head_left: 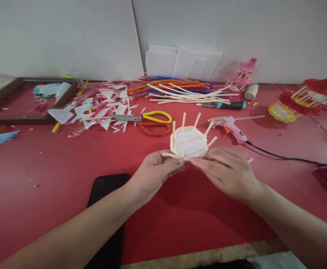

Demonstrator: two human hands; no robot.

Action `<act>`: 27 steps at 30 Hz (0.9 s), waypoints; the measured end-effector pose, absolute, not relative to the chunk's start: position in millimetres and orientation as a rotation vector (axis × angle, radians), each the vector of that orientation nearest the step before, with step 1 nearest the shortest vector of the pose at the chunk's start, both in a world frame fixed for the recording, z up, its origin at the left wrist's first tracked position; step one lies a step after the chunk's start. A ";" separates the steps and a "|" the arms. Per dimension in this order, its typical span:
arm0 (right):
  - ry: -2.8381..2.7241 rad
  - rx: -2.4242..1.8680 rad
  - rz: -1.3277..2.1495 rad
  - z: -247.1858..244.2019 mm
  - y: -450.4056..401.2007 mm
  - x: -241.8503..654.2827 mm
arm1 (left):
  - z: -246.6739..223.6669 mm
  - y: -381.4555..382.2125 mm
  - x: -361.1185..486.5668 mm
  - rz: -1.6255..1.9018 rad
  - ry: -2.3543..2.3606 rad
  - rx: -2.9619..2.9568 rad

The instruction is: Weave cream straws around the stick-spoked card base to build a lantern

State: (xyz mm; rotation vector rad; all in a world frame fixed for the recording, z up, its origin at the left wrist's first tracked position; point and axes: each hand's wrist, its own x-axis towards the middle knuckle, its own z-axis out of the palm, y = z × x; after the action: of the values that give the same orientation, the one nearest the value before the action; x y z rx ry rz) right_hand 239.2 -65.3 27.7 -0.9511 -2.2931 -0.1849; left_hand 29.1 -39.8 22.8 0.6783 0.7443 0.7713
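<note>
Between my hands, above the red table, is a small round craft base (190, 142). It has a white paper disc in the middle, a cream rim, and several short cream sticks standing up around the edge. My left hand (159, 170) grips its near left edge, thumb on top and fingers beneath. On the near right edge, my right hand (225, 170) presses with the index fingertip, its other fingers curled under. Beyond the base lie scissors (155, 121) with yellow and orange handles. A pink glue gun (229, 125) rests to the right.
Cream and coloured pipe cleaners (186, 93) lie at the back, near a cutter (230, 105). Paper and plastic scraps (104, 108) heap up at left beside a wooden frame (34, 120). A black phone (107, 224) lies under my left arm. Red and pink tiered models (302, 102) stand right.
</note>
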 end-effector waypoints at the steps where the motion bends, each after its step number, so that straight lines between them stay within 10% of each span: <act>1: -2.297 -0.943 -0.186 27.7 -65.1 239.4 | 22.6 -39.6 29.0 0.766 0.744 0.673; 27: -2.323 -0.959 -0.128 25.8 -67.8 236.4 | 20.9 -41.1 30.4 0.766 0.814 0.765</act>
State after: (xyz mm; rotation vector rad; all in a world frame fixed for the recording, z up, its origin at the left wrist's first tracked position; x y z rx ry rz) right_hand 236.4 -67.8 25.8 -0.9591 -2.3229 -0.1284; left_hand 30.4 -41.1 20.9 0.7654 0.8144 0.7656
